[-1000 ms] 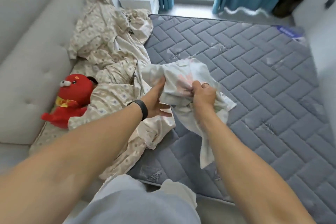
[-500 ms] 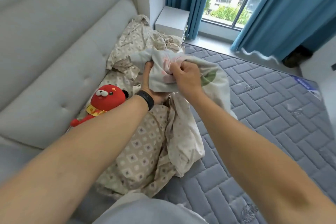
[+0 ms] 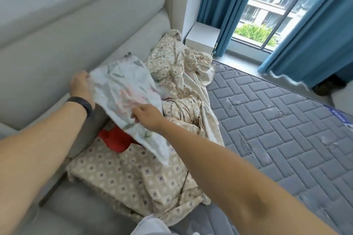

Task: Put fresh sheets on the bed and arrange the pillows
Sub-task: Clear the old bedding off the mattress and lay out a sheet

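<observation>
Both hands, left (image 3: 81,87) and right (image 3: 147,115), grip the floral pillowcase (image 3: 124,97) over the beige sheets (image 3: 137,175).

Both arms outstretched, left hand (image 3: 81,87) pinching cloth edge, right hand (image 3: 147,116) fingers curled on it

A pale grey padded upholstered headboard (image 3: 57,44) occupies the left. Teal full-length curtains (image 3: 221,5) flank a daylit, dark-framed glass window (image 3: 267,5). A white box-shaped bedside cabinet (image 3: 202,38) stands beneath.
</observation>
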Tool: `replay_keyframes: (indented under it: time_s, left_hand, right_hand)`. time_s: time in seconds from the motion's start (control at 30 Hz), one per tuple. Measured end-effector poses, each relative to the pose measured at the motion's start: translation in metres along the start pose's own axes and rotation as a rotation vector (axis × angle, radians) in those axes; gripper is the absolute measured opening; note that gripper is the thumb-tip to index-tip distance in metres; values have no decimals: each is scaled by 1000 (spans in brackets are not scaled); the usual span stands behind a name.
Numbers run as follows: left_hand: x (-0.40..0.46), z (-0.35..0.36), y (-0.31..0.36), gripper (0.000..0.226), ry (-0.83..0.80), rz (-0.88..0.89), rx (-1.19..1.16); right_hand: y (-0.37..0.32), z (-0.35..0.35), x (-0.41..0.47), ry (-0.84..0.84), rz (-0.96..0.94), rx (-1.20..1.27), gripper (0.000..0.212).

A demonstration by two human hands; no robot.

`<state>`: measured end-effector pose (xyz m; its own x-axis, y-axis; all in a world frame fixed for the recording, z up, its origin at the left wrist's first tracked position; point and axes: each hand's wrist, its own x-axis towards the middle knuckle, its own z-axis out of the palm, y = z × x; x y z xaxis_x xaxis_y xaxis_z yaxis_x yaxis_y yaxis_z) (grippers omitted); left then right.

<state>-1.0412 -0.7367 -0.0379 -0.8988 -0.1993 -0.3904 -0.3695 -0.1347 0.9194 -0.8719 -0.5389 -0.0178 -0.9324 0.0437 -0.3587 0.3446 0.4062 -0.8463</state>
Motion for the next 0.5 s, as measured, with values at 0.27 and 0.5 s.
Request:
replay_keyframes:
  time_s: [0.27,0.5]
  left_hand:
    - [-77,71,-50,24,-244,-106,150]
    - [-174,160,-110,31,-652,-186,337]
  right_hand:
    - [65,-37,-18,139,181,80,30]
    - [120,-103,-78,282,249,90,26]
